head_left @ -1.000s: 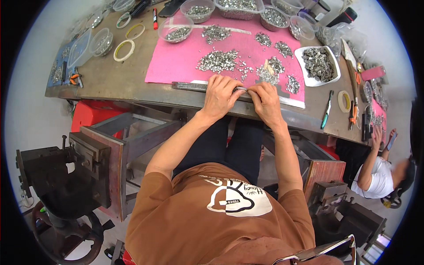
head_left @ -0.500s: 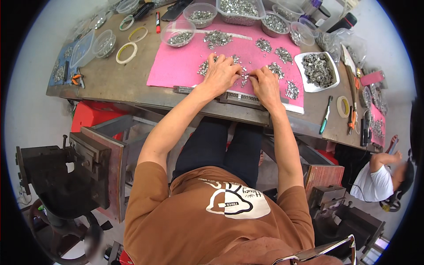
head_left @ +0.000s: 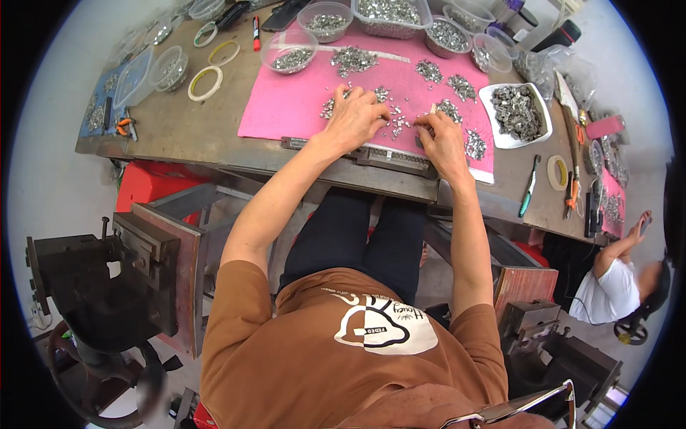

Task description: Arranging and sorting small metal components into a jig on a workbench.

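Observation:
My left hand (head_left: 355,116) rests over the pink mat (head_left: 286,107) with its fingers curled and thumb and fingertips close together beside a scatter of small silvery metal pieces (head_left: 398,123). To the right, my right hand (head_left: 443,143) is bent with its fingertips drawn together above the right end of a dark slotted metal bar (head_left: 389,158). Anything pinched in either hand is too small to make out. The bar lies along the front edge of the bench, with a row of small pieces in its slot. A small pile of pieces (head_left: 449,109) lies just beyond my right hand.
Clear tubs of metal bits (head_left: 391,27) line the far side. A white square dish (head_left: 494,114) of darker pieces stands right, near a toothbrush (head_left: 529,187) and tape roll (head_left: 557,173). More tape rolls (head_left: 206,84) lie left. Another person (head_left: 607,289) sits far right.
My right hand has moved a little right, away from the loose pieces and toward the bar's end. My left hand has barely moved. The other person's arm at far right has lifted.

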`<action>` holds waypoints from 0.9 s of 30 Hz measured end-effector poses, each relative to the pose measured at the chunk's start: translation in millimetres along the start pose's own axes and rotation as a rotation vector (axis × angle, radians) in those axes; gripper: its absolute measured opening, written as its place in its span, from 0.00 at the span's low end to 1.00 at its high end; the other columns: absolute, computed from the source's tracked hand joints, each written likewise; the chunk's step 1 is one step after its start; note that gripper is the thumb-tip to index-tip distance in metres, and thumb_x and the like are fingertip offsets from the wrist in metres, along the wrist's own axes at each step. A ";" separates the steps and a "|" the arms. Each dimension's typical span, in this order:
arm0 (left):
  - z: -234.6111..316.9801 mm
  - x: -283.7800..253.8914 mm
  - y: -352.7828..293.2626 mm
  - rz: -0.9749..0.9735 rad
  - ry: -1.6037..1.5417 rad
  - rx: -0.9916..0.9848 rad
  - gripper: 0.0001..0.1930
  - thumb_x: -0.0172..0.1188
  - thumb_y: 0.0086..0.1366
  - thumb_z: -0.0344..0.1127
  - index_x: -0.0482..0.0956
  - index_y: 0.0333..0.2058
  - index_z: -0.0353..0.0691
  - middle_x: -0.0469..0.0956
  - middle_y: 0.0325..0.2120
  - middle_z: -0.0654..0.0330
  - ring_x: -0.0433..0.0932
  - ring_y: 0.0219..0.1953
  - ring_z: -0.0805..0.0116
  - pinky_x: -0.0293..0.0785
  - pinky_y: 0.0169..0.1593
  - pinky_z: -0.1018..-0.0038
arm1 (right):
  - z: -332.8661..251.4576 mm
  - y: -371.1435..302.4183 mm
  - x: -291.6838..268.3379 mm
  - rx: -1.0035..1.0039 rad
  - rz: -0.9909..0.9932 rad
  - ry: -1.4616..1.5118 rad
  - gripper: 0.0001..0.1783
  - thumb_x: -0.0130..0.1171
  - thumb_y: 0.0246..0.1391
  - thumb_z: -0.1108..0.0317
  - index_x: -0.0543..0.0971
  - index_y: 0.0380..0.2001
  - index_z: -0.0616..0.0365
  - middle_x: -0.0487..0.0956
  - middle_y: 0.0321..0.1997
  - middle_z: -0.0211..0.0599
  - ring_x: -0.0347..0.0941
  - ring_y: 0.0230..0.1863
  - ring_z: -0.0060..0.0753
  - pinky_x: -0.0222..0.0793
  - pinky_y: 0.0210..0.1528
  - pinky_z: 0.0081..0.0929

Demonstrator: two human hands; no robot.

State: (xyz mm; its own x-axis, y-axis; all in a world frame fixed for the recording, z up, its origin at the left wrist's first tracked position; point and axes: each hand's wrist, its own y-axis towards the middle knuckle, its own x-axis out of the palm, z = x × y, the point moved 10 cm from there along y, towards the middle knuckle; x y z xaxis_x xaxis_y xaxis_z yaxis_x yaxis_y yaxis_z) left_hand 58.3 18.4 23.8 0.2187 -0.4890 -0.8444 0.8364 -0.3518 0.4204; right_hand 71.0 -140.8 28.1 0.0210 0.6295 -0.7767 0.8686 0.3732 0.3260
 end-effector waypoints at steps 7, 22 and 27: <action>2.1 3.3 0.8 -0.013 0.038 0.000 0.06 0.66 0.61 0.38 0.85 0.35 0.48 0.78 0.33 0.64 0.73 0.45 0.62 0.55 0.60 0.53 | -2.9 1.8 12.6 -0.014 0.009 0.008 0.06 0.66 0.53 0.67 0.83 0.33 0.57 0.79 0.32 0.39 0.76 0.38 0.44 0.64 0.45 0.41; 68.1 -7.0 -33.7 0.181 -0.247 0.099 0.06 0.68 0.58 0.34 0.82 0.34 0.43 0.77 0.32 0.62 0.75 0.40 0.63 0.60 0.57 0.61 | -11.1 -19.4 -4.3 -0.053 0.116 -0.071 0.05 0.63 0.54 0.70 0.81 0.32 0.60 0.79 0.32 0.40 0.76 0.38 0.43 0.63 0.44 0.39; 70.1 -6.1 -34.2 0.186 -0.259 0.107 0.06 0.67 0.58 0.33 0.82 0.35 0.42 0.77 0.31 0.62 0.75 0.39 0.63 0.61 0.56 0.63 | -16.6 -48.1 -13.3 -0.010 0.117 0.134 0.03 0.63 0.53 0.74 0.80 0.32 0.60 0.78 0.32 0.38 0.75 0.36 0.41 0.62 0.43 0.36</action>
State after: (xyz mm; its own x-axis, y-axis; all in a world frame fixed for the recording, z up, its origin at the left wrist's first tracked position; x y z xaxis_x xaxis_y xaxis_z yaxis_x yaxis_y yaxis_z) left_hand -6.8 -22.6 37.9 0.2163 -0.7344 -0.6433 0.7334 -0.3127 0.6036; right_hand 20.7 -155.8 31.7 0.0545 0.7541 -0.6545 0.8591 0.2987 0.4157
